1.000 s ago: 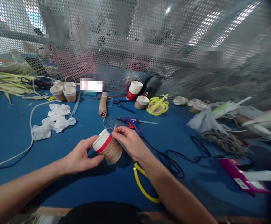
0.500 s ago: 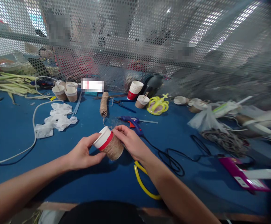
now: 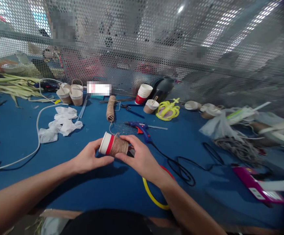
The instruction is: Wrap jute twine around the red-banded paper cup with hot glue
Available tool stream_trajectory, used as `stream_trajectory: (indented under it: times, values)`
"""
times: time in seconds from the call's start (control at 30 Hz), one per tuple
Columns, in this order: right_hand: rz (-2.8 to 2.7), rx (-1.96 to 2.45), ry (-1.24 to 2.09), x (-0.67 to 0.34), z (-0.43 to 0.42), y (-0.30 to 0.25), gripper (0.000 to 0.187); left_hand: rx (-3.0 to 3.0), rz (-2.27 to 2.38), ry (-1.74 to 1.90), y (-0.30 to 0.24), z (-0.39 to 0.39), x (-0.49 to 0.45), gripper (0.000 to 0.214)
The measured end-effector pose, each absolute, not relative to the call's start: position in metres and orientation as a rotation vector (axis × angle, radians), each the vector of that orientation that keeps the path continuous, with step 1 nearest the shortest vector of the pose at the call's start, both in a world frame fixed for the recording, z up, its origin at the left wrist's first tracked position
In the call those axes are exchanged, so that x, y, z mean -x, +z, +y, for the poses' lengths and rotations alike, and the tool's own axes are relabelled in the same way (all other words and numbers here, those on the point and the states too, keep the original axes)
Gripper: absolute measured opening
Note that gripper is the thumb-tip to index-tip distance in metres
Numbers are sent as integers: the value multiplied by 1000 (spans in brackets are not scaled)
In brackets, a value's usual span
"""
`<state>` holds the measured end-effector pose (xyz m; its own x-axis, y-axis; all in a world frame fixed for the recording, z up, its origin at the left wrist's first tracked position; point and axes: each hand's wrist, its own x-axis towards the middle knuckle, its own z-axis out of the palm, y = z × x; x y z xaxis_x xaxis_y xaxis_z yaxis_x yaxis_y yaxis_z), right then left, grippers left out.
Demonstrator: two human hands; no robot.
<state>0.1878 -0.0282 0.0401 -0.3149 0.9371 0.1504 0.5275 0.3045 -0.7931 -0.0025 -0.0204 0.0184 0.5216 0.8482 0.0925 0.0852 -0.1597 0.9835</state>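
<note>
A paper cup (image 3: 113, 144) with a white rim, a red band and twine wound round most of its body lies on its side between my hands. My left hand (image 3: 88, 159) pinches its rim end, closed. My right hand (image 3: 139, 156) wraps round the twine-covered base end, closed. A strand of twine runs from the cup up to a twine spool (image 3: 110, 108) lying on the blue table (image 3: 14, 137). A blue glue gun (image 3: 139, 127) lies just beyond my right hand.
Twine-covered cups (image 3: 71, 94), crumpled white gloves (image 3: 60, 124), a stack of paper cups (image 3: 143, 94), a yellow crown (image 3: 168, 110), black cable (image 3: 183, 166), a yellow loop (image 3: 154, 195), a pink box (image 3: 257, 187) and plastic bags (image 3: 220, 124) lie about. Perforated metal screen (image 3: 142, 42) stands behind.
The cup has been turned from tilted upright to lying sideways. My right hand has shifted from the cup's upper side to its base end.
</note>
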Motion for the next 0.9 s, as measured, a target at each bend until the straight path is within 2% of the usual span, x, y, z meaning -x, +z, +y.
stream_trajectory:
  times: [0.13,0.27,0.43,0.6,0.73,0.9]
  values:
    - [-2035,1254,707,-184,-31,33,45,-1442,889,802,19,-20,0,34]
    - [-2054,1243,747,-184,-32,31,49,-1389,917,804,17,-19,-1,30]
    - [-1951,1149,1071,-185,-23,34,36,-1351,896,750,16,-20,-2,29]
    - [-1583,1117,1491,-178,-10,36,31,-1443,847,642,17,-24,-3,21]
    - [-1415,1041,1619,-166,-3,41,25,-1454,780,579,17,-25,-2,19]
    - [-1494,1031,1678,-152,4,49,19,-1472,760,540,15,-24,-2,20]
